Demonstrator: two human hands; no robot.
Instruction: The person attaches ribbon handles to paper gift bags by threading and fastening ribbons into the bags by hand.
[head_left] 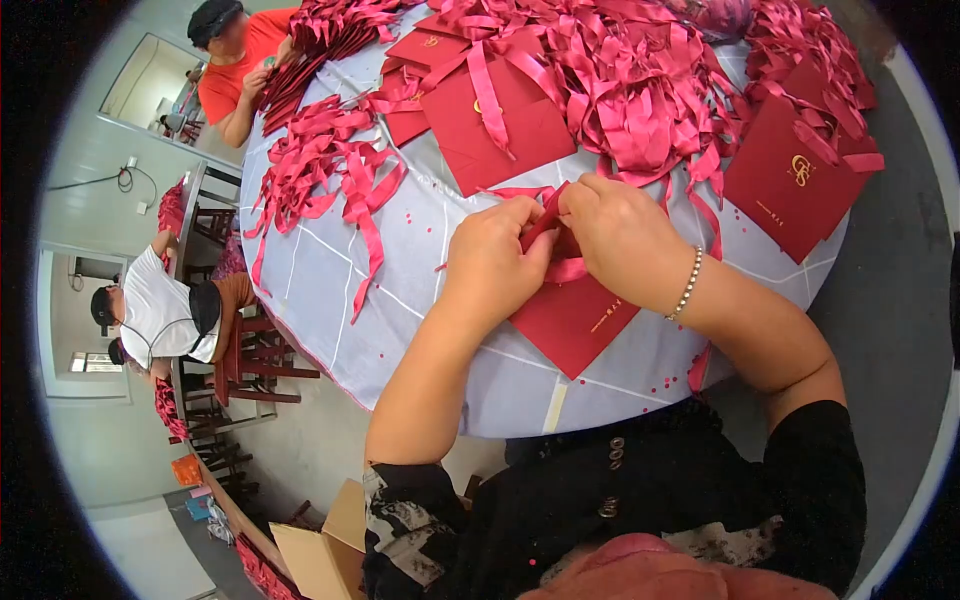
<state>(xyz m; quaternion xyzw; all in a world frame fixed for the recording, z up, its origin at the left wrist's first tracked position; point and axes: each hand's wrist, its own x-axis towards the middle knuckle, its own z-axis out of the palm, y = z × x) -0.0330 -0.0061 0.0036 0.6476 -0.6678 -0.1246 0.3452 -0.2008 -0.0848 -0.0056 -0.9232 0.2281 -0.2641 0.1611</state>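
Pale tablecloth (410, 300); fingers (524, 211) grip red packet (570, 335), small gold lettering (606, 316).

Illumination is bright, even and diffuse, its source out of view, with soft sheen on the pink-red satin ribbons (640, 120) and only faint shadows on the round, pale grey, white-lined tabletop (410, 320). Fisheye distortion bows and tilts the pale green wall (75, 205) toward the rim, where blurred bluish fringing meets black corners. Central detail is reasonably sharp; the distant co-worker in an orange-red T-shirt (222, 90) shows a blurred face.
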